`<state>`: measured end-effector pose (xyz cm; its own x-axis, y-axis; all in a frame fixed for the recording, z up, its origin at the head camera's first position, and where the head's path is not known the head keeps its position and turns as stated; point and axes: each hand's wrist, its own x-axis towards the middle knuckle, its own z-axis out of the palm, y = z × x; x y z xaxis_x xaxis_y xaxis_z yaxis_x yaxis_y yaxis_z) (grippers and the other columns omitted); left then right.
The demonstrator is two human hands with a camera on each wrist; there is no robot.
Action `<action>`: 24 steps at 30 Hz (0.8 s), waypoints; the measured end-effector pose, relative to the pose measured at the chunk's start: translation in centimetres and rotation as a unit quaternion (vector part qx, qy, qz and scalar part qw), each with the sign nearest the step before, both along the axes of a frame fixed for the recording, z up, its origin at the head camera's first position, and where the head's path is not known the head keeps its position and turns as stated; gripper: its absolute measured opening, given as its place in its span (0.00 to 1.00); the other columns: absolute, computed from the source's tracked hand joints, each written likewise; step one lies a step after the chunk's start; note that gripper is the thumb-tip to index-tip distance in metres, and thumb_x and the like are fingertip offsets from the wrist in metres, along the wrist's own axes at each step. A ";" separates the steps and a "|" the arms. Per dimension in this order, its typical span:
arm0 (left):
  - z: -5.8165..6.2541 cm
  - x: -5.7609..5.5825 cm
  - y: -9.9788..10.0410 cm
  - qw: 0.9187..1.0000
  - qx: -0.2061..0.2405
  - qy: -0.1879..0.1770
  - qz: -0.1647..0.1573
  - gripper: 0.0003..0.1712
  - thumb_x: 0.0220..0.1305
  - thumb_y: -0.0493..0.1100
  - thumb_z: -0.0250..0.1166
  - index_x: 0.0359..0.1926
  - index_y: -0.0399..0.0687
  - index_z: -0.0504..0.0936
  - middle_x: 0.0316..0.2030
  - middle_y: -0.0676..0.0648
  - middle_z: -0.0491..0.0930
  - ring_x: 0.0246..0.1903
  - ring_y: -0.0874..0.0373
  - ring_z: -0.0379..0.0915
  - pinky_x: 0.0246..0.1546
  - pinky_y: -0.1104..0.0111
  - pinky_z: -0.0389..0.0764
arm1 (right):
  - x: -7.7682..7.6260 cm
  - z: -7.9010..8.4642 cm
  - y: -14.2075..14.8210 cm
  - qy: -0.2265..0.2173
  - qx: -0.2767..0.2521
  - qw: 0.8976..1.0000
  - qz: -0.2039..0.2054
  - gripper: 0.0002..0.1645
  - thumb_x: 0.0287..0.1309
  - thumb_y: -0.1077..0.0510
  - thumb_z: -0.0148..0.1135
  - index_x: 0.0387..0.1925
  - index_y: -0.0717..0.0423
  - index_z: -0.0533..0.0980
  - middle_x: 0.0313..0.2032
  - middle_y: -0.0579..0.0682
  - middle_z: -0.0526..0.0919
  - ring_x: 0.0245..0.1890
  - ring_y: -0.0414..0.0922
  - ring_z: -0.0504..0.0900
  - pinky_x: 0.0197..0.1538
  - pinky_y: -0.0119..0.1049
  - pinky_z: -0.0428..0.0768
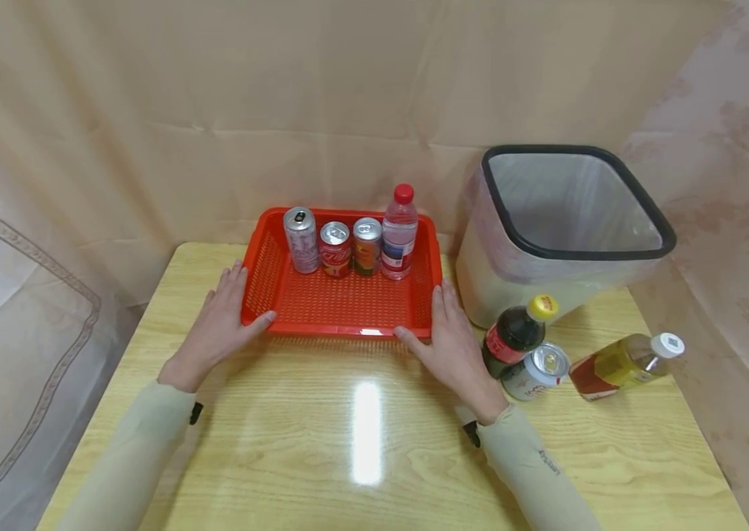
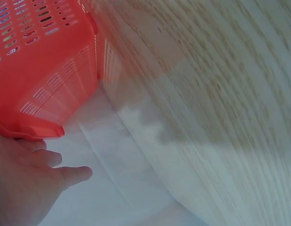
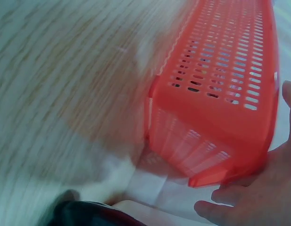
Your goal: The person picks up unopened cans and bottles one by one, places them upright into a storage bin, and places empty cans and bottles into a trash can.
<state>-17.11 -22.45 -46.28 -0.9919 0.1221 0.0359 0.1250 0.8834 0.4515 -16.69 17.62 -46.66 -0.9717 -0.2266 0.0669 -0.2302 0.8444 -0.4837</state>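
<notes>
A red perforated plastic basket (image 1: 341,304) sits toward the back of the wooden table. My left hand (image 1: 216,328) lies along its left side, fingers extended, thumb at the front left corner. On the opposite side my right hand (image 1: 455,352) rests with straight fingers along the right wall and thumb at the front rim. In the basket's back half stand a tall silver-pink can (image 1: 302,243), a short red can (image 1: 336,252), a short orange can (image 1: 367,249) and a clear bottle (image 1: 399,240) with a red cap. Both wrist views show fingers under the basket's rim (image 2: 27,129).
A bin (image 1: 513,276) with a black rim and a clear liner stands at the back right. Before it are a cola bottle (image 1: 512,341) with a yellow cap, a silver-white can (image 1: 536,372) and a tilted tea bottle (image 1: 620,367) with a white cap. Beige cloth (image 1: 321,96) hangs behind.
</notes>
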 end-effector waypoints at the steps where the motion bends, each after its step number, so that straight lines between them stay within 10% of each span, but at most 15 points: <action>1: 0.0 0.1 0.0 1.000 0.001 0.000 0.000 0.62 0.69 0.69 0.59 0.83 0.39 0.38 0.83 0.39 0.33 0.80 0.37 0.28 0.73 0.31 0.43 | 0.2 0.2 0.0 0.005 0.002 1.000 0.003 0.70 0.61 0.16 0.48 0.81 0.65 0.45 0.82 0.60 0.41 0.81 0.60 0.45 0.76 0.61 0.56; 9: 0.1 0.3 0.0 1.000 0.007 0.005 0.001 0.61 0.69 0.69 0.59 0.83 0.40 0.39 0.83 0.40 0.34 0.81 0.37 0.29 0.73 0.32 0.42 | 3.0 3.3 0.8 0.054 -0.005 0.998 0.045 0.61 0.64 0.26 0.59 0.81 0.60 0.52 0.82 0.57 0.48 0.81 0.55 0.47 0.76 0.61 0.59; 15: 0.1 0.3 -0.1 1.000 0.010 0.003 0.002 0.60 0.69 0.68 0.60 0.83 0.41 0.38 0.83 0.40 0.34 0.80 0.37 0.30 0.73 0.32 0.43 | 5.1 5.3 2.1 0.182 -0.065 0.976 0.096 0.49 0.68 0.30 0.60 0.77 0.57 0.64 0.74 0.54 0.69 0.72 0.54 0.71 0.67 0.56 0.75; 20: 0.1 0.3 0.0 1.000 0.012 0.001 0.001 0.60 0.69 0.67 0.60 0.83 0.41 0.37 0.83 0.40 0.34 0.81 0.38 0.30 0.74 0.32 0.42 | 5.0 6.1 2.9 0.403 -0.202 0.881 0.140 0.44 0.72 0.34 0.57 0.61 0.73 0.76 0.55 0.64 0.85 0.50 0.55 0.87 0.58 0.35 0.82; 24: 0.1 0.1 0.0 1.000 0.014 0.002 -0.001 0.60 0.69 0.66 0.60 0.83 0.41 0.37 0.83 0.40 0.34 0.81 0.39 0.30 0.74 0.32 0.40 | 4.8 7.3 3.5 0.496 -0.298 0.807 0.115 0.41 0.71 0.38 0.62 0.49 0.80 0.77 0.42 0.69 0.86 0.44 0.49 0.88 0.56 0.28 0.80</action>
